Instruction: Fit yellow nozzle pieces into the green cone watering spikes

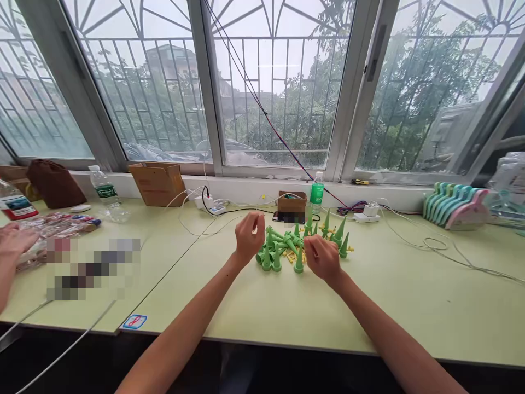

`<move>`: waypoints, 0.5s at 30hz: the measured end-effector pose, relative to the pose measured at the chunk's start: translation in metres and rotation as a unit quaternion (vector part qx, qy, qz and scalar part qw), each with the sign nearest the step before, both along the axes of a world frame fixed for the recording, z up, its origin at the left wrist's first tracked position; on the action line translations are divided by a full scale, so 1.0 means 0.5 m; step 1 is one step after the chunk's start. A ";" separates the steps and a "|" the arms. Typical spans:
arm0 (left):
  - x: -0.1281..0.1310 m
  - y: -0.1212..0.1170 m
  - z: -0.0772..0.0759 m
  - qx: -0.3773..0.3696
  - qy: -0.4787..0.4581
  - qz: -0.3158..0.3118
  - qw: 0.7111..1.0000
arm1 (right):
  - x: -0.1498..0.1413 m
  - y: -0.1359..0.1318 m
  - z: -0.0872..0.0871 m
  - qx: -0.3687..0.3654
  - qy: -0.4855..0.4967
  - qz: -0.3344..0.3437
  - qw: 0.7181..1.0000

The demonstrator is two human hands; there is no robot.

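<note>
My left hand [249, 239] is raised above the table at the left side of a pile of green plastic cone-shaped spikes [276, 260]. Its fingers are curled closed, and whatever they may hold is hidden. On the right of the pile, my right hand [322, 257] is also closed, fingers bent inward; I cannot make out anything in it. Some spikes stand upright on wide round bases, and others lie heaped behind and between my hands. Small yellow plastic pieces [290, 255] lie among them, partly covered, and a few stick out from the spikes at the right.
Behind the pile stand a small brown box [292, 203] and a green-labelled bottle [317, 192]. Cables and a power strip [367, 217] run along the window. Hangers [455, 208] stand far right. At left, another person's hand [16, 241] touches plastic-wrapped items [61, 230]; a cardboard box [158, 184] stands behind.
</note>
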State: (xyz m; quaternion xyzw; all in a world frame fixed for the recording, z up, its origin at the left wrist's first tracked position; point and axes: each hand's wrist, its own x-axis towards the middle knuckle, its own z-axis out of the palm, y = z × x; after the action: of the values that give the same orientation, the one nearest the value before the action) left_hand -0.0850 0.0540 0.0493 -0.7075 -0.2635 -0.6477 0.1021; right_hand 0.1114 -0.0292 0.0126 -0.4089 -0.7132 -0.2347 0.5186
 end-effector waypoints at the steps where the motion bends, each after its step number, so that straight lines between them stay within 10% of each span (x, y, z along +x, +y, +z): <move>1: 0.004 -0.004 -0.013 0.008 0.011 -0.011 1.000 | 0.004 0.004 -0.003 0.004 0.024 -0.016 1.000; 15: 0.020 -0.033 -0.052 -0.054 0.219 -0.053 0.973 | 0.003 -0.006 -0.027 -0.140 0.096 0.027 0.985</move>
State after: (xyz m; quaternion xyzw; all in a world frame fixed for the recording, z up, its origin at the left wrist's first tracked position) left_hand -0.0752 0.0374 0.0234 -0.8496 -0.2317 -0.4662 0.0847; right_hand 0.1130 -0.0322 -0.0009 -0.4788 -0.6967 -0.0788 0.5284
